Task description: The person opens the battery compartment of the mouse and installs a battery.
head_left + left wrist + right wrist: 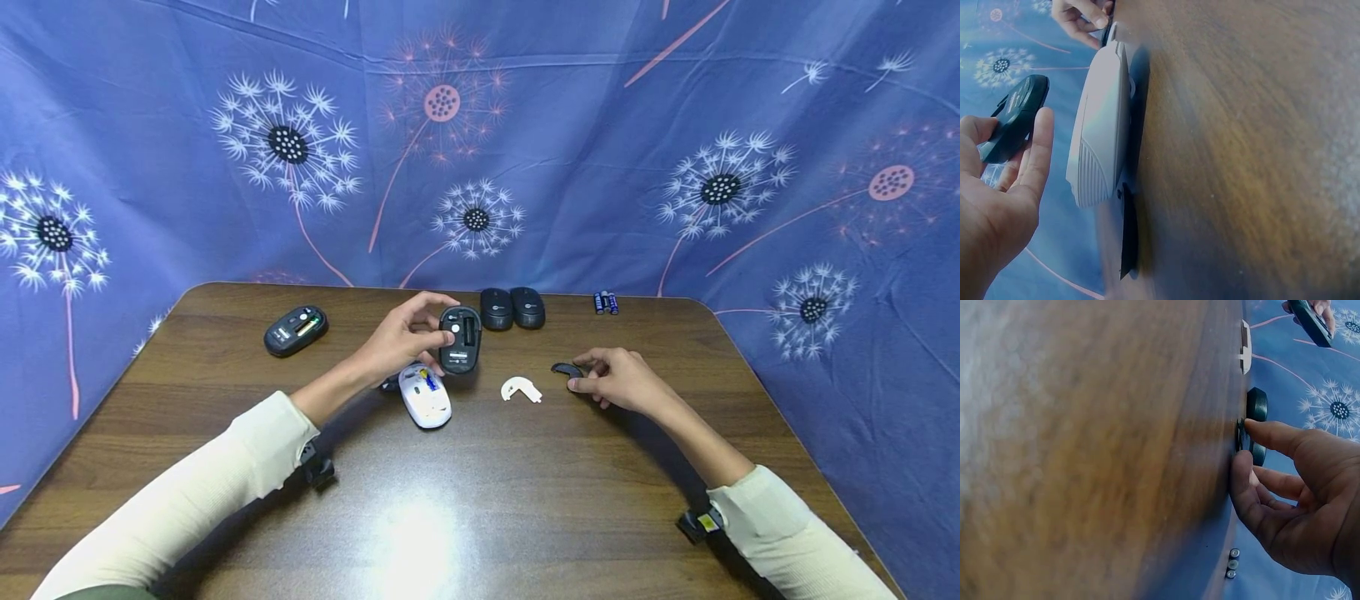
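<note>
My left hand grips a black computer mouse above the table, its underside and bare battery slot turned towards me. With thumb and fingers, my right hand pinches a curved black battery cover low at the tabletop. Between the hands lies a curved white battery cover. An upturned white mouse rests below the left hand, with a blue battery in its open slot. Beside it, partly hidden by the left hand, is a dark flat piece.
Two black mice stand side by side at the table's back. Three blue batteries lie at the back right. At the left, another upturned black mouse shows a battery in its slot. A patterned blue cloth hangs behind the table.
</note>
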